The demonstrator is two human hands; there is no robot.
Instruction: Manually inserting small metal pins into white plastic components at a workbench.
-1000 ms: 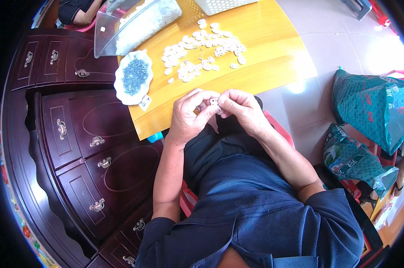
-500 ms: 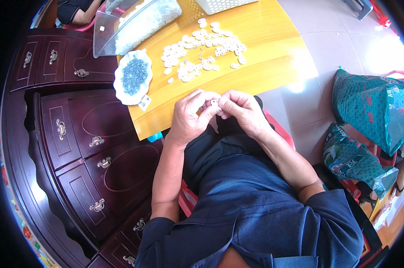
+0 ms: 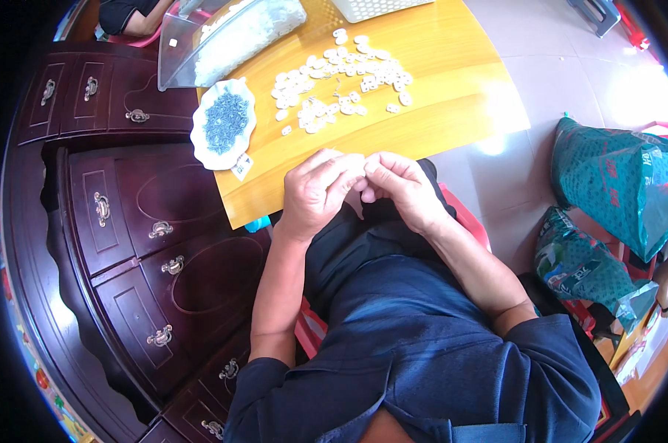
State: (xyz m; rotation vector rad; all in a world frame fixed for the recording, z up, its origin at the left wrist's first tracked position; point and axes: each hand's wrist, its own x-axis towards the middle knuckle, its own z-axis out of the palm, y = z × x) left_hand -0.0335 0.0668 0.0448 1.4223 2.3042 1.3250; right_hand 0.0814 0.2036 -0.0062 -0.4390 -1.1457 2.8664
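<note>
Above my lap, just off the table's near edge, my left hand (image 3: 315, 193) and my right hand (image 3: 405, 187) meet fingertip to fingertip. Both are closed in a pinch round a small white plastic piece, which the fingers now almost wholly hide. On the wooden table (image 3: 444, 111) beyond them lie many small white plastic pieces (image 3: 382, 71) with holes, loosely spread. A few thin metal bits lie among them. Left of these, a white scalloped dish (image 3: 200, 148) holds a heap of small dark metal screws or pins (image 3: 225, 122).
A clear plastic bin (image 3: 173, 65) with whitish pieces and a pale perforated basket (image 3: 378, 7) stand at the table's far side. Dark wooden drawers (image 3: 138, 184) line my left. Teal bags (image 3: 607, 170) are on the right. Another person's arm (image 3: 145, 18) shows far left.
The fingertips have closed further over the small white piece, which showed between them before. The view has shifted slightly; the things on the table lie as they were.
</note>
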